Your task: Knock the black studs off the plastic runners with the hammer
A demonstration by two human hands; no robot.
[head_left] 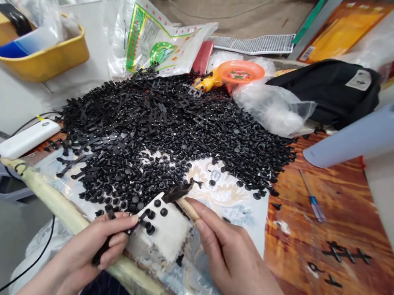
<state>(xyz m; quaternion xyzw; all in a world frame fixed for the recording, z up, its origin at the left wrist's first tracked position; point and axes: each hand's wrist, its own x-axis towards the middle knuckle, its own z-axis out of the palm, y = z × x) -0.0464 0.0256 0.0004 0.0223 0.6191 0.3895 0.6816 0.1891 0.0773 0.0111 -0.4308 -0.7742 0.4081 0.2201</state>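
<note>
My right hand [222, 241] grips the wooden handle of a small hammer [188, 209]. Its dark head sits over the upper edge of a whitish worn block [166, 236] at the table's front. Pinched in my left hand [107, 237] are black plastic parts [142, 222], whose round knobs reach onto the block; the fingers partly hide them. A dark piece also shows below the left palm. Two loose black round caps [161, 207] lie on the block near the hammer head. Just beyond is a large pile of small black plastic pieces [171, 124].
A screwdriver [315, 208] and several dark metal pieces [347, 253] lie on the wooden tabletop at right. A pale blue cylinder [364, 132] stands at the right edge. A yellow basket [39, 69], a white device [27, 138] and a printed bag [161, 40] surround the pile.
</note>
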